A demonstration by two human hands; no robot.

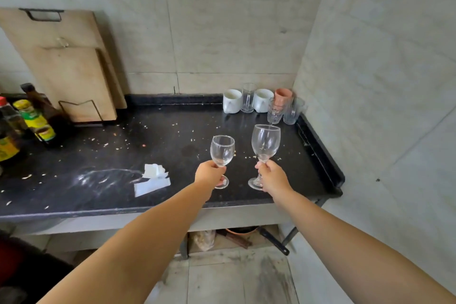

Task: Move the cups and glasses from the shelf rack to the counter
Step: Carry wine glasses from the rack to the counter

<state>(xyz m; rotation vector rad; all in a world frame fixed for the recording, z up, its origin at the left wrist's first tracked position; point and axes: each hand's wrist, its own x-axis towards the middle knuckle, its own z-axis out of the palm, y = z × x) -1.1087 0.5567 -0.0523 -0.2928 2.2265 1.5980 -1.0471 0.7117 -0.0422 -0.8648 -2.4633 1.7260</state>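
- The left hand is closed around the stem of the smaller wine glass; the fingers pinch just under the bowl, and the foot shows below the hand.
- The right hand is closed in the same way around the stem of the taller wine glass, with the foot at 7 o'clock from the hand.
- Both glasses stand upright, with the long axis vertical and the rim up. They are side by side and apart, above the front part of the black counter.
- I cannot tell if the feet already touch the counter or hang just above it.
- The group already set down lies at 12 to 1 o'clock from the hands, in the far right corner: a white mug, a clear glass mug, a second white mug, a pink cup and two clear tumblers.
- In my judgement the right hand is nearer to this group, so the taller glass should go down first; free counter remains between it and the tumblers.
- A crumpled tissue lies at 9 o'clock from the left hand, well apart.
- The shelf rack is not in view, so I cannot say how many pieces remain.
- The fingertips are hidden behind the stems, and the tumblers overlap, so their edges are hard to separate.
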